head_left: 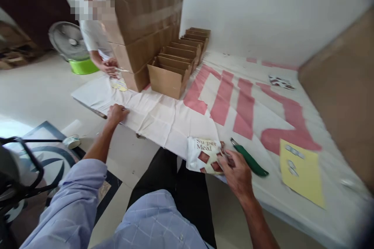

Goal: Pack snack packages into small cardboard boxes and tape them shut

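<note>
My right hand (237, 171) grips the right side of a white food pouch (194, 155) printed "Su per Meal" with brown squares. The pouch lies at the table's near edge, partly over it. Just right of that hand is a green-handled cutter (250, 160) with a short metal tip. My left hand (117, 114) is stretched out to the table's left edge, fingers closed; what they hold, if anything, is too small to make out. A yellow sheet (302, 175) bearing a few small silvery labels lies on the right.
A cloth with red lettering covers the table (163, 118). Open cartons (165, 80) stand in a row beside stacked closed boxes (146, 19). Another person's hands (109, 67) are behind the stack. Another pouch (281, 82) lies at the back. A fan (71, 42) stands left.
</note>
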{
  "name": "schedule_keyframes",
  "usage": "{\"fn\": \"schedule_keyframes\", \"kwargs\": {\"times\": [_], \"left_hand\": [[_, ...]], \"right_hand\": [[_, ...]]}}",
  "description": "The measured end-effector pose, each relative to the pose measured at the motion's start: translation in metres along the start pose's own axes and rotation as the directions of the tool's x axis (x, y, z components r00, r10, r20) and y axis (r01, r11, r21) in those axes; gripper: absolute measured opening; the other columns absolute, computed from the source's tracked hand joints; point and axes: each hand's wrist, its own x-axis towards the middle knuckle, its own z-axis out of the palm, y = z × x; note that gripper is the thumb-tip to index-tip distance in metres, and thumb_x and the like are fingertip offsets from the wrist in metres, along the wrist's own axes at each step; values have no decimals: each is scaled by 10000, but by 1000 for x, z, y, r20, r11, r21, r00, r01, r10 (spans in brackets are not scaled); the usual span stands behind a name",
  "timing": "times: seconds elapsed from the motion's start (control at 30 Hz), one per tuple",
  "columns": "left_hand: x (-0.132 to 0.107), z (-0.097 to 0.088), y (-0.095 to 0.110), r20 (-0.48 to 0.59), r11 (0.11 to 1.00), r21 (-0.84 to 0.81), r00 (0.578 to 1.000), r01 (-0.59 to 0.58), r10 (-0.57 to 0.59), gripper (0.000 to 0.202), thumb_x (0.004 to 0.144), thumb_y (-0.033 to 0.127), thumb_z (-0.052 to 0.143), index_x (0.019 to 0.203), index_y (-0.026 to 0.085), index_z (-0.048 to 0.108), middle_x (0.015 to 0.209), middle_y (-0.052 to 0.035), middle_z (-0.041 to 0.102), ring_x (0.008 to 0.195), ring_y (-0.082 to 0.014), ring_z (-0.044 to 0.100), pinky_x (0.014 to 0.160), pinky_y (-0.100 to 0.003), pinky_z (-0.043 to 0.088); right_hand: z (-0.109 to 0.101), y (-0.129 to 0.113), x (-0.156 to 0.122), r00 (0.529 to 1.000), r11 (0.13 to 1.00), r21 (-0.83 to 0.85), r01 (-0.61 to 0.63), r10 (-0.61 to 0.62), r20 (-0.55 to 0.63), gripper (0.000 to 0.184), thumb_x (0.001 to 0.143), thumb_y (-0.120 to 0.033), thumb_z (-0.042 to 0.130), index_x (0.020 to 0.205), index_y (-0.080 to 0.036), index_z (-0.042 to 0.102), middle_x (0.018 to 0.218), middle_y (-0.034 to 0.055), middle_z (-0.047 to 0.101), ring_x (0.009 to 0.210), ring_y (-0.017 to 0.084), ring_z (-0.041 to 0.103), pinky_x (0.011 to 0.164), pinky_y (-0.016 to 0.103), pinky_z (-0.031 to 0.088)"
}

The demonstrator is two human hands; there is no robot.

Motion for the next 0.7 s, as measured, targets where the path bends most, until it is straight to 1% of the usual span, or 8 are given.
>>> {"fn": "schedule_keyframes", "kwargs": {"times": [0.07,0.2,0.27,0.33,0.43,0.5,0.6,0.7], "left_hand": [[0,0,0,17,999,31,1000,16,-16,360,885,395,679,1094,159,853,1148,-207,814,1128,-419,712,940,-475,555],[4,3,-3,2,994,88,998,62,-63,378,877,446,723,1125,189,844,1175,-162,830,1127,-365,709,923,-404,526],[3,3,-2,-3,993,86,997,77,-77,333,865,425,741,1082,194,841,1114,-132,837,1071,-329,706,895,-372,507],[1,1,0,-15,993,82,996,90,-89,266,856,403,747,1007,202,834,996,-95,832,994,-298,696,859,-347,486],[-3,-2,4,-34,992,63,994,107,-105,183,847,380,750,897,216,812,832,-47,789,916,-270,677,818,-325,456],[-5,-3,5,-43,993,43,993,114,-112,158,836,363,753,861,215,800,778,-35,763,897,-268,671,806,-324,446],[-8,-4,6,-52,994,-8,993,105,-105,166,833,357,750,875,205,804,776,-34,750,880,-264,663,802,-329,451],[-16,0,7,-63,994,-82,995,69,-74,220,852,380,735,937,197,821,816,-31,758,866,-248,664,808,-322,478]], "right_hand": [[-2,-6,-3,998,999,-18,-45,46,45,520,958,-639,620,1183,-197,772,1137,142,780,934,287,718,906,460,611],[-3,-9,-6,990,991,-80,-107,114,87,553,931,-624,643,1252,-189,759,1168,149,785,960,296,712,899,457,594],[-3,-8,-8,988,988,-90,-122,130,85,559,920,-619,646,1257,-187,758,1185,153,788,979,302,713,905,461,588],[-3,-8,-9,985,987,-84,-140,147,86,566,906,-606,646,1257,-176,759,1197,158,788,980,300,713,902,457,585],[-4,-9,-9,977,981,-65,-183,189,101,594,889,-600,649,1266,-155,763,1138,149,792,933,285,709,876,440,578],[-6,-10,-6,967,973,-53,-224,229,116,623,872,-616,660,1271,-149,767,1081,133,789,909,279,705,864,435,572],[-7,-12,-1,943,953,-15,-303,302,137,641,814,-613,708,1246,-145,780,1007,102,776,898,279,702,851,432,571],[-7,-16,4,915,915,112,-389,368,165,644,760,-596,775,1211,-137,791,893,61,746,831,260,696,791,409,587]]}}
